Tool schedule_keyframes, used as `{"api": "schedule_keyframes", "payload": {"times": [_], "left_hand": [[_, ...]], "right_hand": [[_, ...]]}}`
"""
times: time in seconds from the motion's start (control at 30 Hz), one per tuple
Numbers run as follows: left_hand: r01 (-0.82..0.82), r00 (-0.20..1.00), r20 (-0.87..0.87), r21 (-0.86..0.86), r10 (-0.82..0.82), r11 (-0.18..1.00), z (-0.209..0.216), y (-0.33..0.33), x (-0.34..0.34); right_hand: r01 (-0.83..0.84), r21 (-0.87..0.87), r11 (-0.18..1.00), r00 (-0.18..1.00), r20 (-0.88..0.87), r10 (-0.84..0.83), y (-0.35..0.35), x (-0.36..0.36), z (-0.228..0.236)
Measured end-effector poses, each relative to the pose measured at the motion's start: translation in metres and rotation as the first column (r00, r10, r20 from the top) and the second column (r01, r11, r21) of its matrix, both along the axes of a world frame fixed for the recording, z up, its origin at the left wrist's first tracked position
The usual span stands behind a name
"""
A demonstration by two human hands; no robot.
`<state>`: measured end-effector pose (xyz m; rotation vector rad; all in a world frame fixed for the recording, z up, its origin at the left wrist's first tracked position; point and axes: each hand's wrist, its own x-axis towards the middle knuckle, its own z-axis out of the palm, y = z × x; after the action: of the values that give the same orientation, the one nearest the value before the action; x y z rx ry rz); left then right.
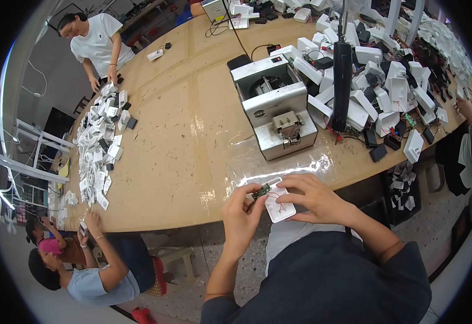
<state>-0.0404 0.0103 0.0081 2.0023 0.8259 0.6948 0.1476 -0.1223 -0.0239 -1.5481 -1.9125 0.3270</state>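
Just off the table's near edge, my left hand [240, 211] pinches a small green circuit board [261, 190] between thumb and fingers. A shallow white plastic housing [281, 208] lies in my right hand [320, 201], its hollow side facing up. Fingers of that hand curl over its right side, with the thumb along its lower edge. Thin red wires [282, 206] show inside the housing. The board is at the housing's upper left corner; whether the wires join it I cannot tell.
A metal benchtop machine [272, 102] stands ahead of my hands. To its right, a black cylindrical tool [341, 86] hangs from a cord before a heap of white housings [403, 92]. Another pile [103, 135] runs along the left, where co-workers handle parts. A dark crate [403, 189] stands below right.
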Motion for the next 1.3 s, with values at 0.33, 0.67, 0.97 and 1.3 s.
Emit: {"api": "schedule_keyframes", "payload": {"times": [0.33,0.67,0.97,1.3], "left_hand": [[0.178,0.972,-0.177,0.119,-0.156,0.977,0.001,0.005,0.006],[0.181,0.963,-0.239,0.236,-0.123,0.955,-0.007,0.0,0.014],[0.218,0.95,-0.269,0.217,-0.156,0.951,-0.003,0.003,0.017],[0.2,0.955,-0.251,0.167,-0.155,0.965,-0.002,0.002,0.015]], "right_hand": [[0.053,-0.08,0.995,0.993,-0.103,-0.062,0.007,0.001,0.009],[0.289,0.111,0.951,0.927,-0.281,-0.249,-0.009,0.017,0.012],[0.842,0.076,0.534,0.5,-0.484,-0.718,0.054,0.132,0.04],[0.659,0.369,0.655,0.603,-0.779,-0.169,0.066,0.094,0.041]]}}
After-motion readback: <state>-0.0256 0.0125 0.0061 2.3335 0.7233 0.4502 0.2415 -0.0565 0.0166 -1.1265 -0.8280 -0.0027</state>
